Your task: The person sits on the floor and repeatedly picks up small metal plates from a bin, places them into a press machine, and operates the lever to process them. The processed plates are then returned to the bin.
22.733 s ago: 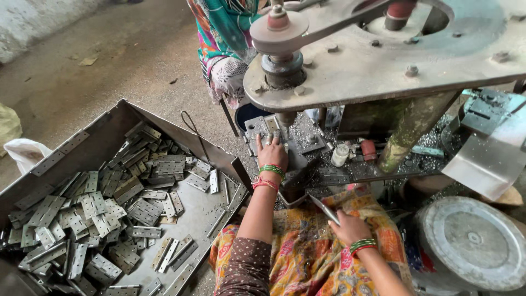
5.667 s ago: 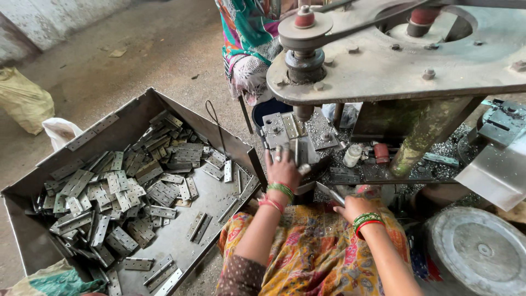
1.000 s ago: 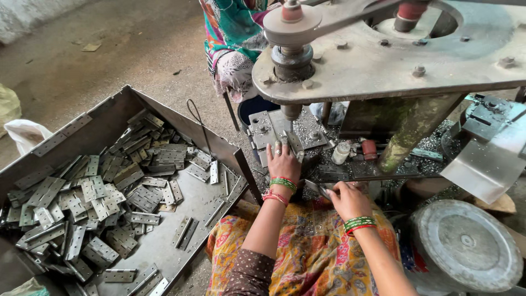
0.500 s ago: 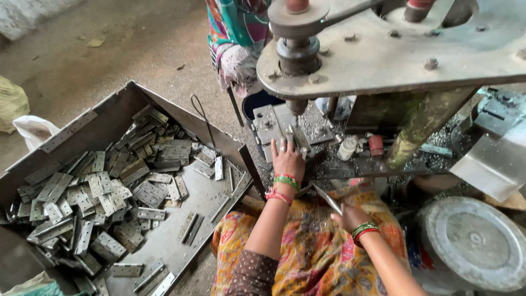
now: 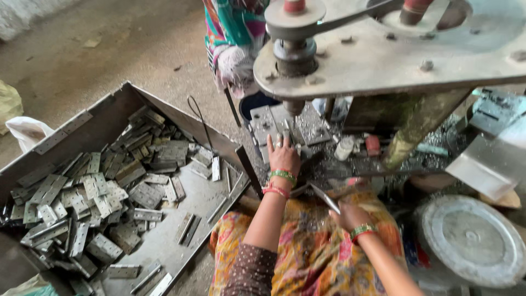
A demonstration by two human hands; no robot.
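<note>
A flat grey metal plate (image 5: 324, 197) — thin and shiny — sits over the lap, pinched in the right hand (image 5: 346, 215). The left hand (image 5: 283, 158) lies flat, fingers spread, on the bench (image 5: 329, 159) under the drill (image 5: 293, 107) — near a tray (image 5: 164, 241) of grey hinges (image 5: 87, 192).

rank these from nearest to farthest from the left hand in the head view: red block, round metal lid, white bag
From the left hand:
1. Red block, just to its right on the machine bed.
2. Round metal lid, lower right, on the far side of the right hand.
3. White bag, far left, outside the tray.
</note>
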